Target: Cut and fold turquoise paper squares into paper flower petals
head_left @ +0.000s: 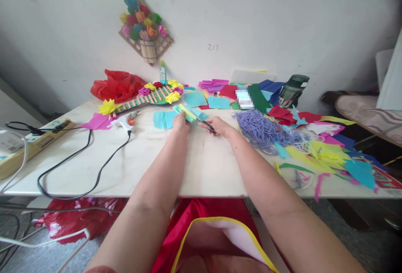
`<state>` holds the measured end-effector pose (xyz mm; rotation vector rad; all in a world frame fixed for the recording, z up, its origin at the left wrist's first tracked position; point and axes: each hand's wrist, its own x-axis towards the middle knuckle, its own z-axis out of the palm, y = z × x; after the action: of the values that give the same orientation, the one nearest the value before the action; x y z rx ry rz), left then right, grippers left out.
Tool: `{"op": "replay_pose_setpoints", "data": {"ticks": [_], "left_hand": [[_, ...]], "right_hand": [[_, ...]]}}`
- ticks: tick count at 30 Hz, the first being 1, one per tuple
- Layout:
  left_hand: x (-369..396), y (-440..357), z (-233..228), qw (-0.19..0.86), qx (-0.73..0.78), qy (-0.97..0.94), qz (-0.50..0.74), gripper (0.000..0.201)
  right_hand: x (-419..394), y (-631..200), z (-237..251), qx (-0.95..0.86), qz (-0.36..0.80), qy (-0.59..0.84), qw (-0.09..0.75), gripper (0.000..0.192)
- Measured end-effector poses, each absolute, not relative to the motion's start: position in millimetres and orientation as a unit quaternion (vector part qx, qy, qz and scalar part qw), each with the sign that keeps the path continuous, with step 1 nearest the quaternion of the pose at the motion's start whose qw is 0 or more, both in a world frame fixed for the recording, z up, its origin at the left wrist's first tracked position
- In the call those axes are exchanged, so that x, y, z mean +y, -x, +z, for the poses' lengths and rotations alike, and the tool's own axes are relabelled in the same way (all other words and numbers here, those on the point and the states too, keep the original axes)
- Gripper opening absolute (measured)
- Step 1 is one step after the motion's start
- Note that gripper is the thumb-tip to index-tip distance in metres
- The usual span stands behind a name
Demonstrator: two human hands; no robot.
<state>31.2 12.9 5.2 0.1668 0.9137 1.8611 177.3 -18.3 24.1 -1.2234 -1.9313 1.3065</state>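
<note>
My left hand pinches a small folded piece of teal and light-green paper above the pale table. My right hand grips a pair of scissors whose blades point left into that paper. Both hands meet near the table's middle, close to the far half. A larger teal sheet lies flat just left of my left hand.
A glue gun with a black cord lies at left, a power strip beyond it. A woven craft with paper flowers, a red bag, purple yarn, a dark green flask and several paper scraps crowd the back and right.
</note>
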Motion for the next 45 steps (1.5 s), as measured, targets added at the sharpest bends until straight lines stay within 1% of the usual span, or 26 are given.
{"op": "replay_pose_setpoints", "data": {"ticks": [12,18,22,27,35,45], "left_hand": [[14,-30,5,0.506,0.384,-0.058,0.770,0.004],[10,-31,8,0.505,0.389,-0.059,0.768,0.004],[9,-31,9,0.503,0.397,-0.064,0.765,0.003],[13,-31,3,0.498,0.415,-0.098,0.755,0.002],[11,-37,0,0.493,0.428,-0.163,0.739,0.007],[12,-37,-4,0.487,0.431,-0.195,0.734,0.009]], "right_hand": [[-10,-180,15,-0.728,0.468,0.430,0.258,0.030],[-9,-181,14,-0.725,0.468,0.431,0.263,0.031],[-12,-180,17,-0.713,0.480,0.445,0.251,0.031],[-12,-182,17,-0.710,0.492,0.437,0.252,0.034],[-10,-183,15,-0.710,0.496,0.425,0.262,0.040],[-12,-178,18,-0.698,0.500,0.434,0.273,0.037]]}}
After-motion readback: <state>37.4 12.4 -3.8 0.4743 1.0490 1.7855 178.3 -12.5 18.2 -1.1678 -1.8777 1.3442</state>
